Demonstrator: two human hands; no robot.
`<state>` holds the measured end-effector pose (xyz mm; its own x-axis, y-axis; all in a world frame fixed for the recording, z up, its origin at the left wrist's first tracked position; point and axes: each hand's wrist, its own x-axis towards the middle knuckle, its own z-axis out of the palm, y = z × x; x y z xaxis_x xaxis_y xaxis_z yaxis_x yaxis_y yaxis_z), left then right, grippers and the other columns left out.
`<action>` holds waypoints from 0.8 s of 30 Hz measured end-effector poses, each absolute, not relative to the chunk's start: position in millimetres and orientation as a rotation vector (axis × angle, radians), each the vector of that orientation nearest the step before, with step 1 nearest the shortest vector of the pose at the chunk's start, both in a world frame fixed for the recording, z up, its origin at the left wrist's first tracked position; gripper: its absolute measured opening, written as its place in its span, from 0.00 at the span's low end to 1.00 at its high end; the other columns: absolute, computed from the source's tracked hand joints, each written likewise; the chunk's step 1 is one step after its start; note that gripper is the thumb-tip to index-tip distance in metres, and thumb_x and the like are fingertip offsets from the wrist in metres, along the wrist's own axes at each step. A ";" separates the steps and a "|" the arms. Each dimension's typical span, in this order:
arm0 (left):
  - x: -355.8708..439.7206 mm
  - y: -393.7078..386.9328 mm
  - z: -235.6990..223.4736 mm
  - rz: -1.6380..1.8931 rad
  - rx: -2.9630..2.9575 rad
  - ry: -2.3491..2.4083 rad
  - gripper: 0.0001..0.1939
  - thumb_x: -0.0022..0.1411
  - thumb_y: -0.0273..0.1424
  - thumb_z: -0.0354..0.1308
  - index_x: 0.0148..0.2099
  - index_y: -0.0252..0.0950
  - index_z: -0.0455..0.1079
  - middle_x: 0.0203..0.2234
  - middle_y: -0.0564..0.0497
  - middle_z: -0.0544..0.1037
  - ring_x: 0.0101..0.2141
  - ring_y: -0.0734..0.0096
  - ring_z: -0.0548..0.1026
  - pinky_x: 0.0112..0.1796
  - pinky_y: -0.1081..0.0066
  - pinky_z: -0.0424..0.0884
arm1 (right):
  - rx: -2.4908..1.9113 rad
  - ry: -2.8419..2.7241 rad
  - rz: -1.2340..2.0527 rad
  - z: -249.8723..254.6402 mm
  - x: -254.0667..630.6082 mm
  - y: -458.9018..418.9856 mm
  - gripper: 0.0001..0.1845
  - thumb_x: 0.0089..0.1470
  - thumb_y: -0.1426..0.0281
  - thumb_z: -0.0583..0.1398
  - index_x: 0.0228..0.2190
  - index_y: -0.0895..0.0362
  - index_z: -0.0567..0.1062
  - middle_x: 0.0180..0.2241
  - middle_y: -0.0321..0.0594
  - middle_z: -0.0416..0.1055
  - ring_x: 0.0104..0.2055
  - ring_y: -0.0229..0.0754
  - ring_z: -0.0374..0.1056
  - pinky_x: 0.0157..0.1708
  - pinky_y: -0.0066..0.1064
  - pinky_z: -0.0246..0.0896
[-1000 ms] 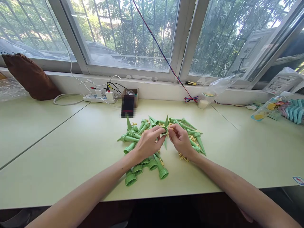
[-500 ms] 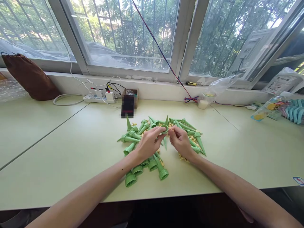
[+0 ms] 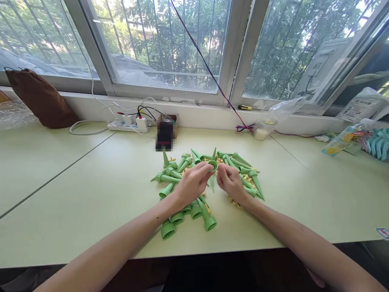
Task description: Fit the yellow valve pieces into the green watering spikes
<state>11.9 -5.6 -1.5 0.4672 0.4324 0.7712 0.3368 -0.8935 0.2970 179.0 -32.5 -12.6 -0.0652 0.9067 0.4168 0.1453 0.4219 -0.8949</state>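
Between the thumb and fingers of my left hand is a green plastic watering spike, its ringed open end turned up towards me. My right hand is closed beside that rim, thumb against curled fingers; whatever it pinches is hidden. Around both hands lie several more green spikes, hollow cones with ribbed, wide collars. Small yellow plastic pegs are scattered beneath and among them, some partly covered by my right wrist.
Along the back stand a power strip with plugs and cables, a small box, and a plastic cup in a clear bag. A brown bag leans at the left. Packaged goods lie at the right. The table's front edge is near me.
My right hand's fingers have curled in tighter beside the spike's rim. My left hand keeps its hold on the spike. The whole view has shifted very slightly.
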 end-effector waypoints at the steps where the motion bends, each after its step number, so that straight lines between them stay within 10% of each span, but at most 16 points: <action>1: 11.9 -5.4 -2.3 1.411 2.610 0.688 0.06 0.69 0.25 0.50 0.38 0.38 0.65 0.26 0.54 0.67 0.25 0.75 0.63 0.27 0.76 0.61 | -0.973 -1.536 0.817 -11.9 179.1 -32.6 0.30 0.64 0.47 0.51 0.18 0.53 0.58 0.14 0.30 0.56 0.17 0.34 0.51 0.20 0.31 0.48; 24: 13.0 -2.3 -2.4 1.503 2.461 0.809 0.03 0.65 0.25 0.57 0.37 0.37 0.68 0.24 0.55 0.73 0.23 0.76 0.68 0.27 0.76 0.65 | -1.112 -1.806 0.498 -6.2 190.8 -24.7 0.23 0.69 0.54 0.47 0.25 0.53 0.61 0.21 0.33 0.60 0.24 0.39 0.56 0.28 0.32 0.51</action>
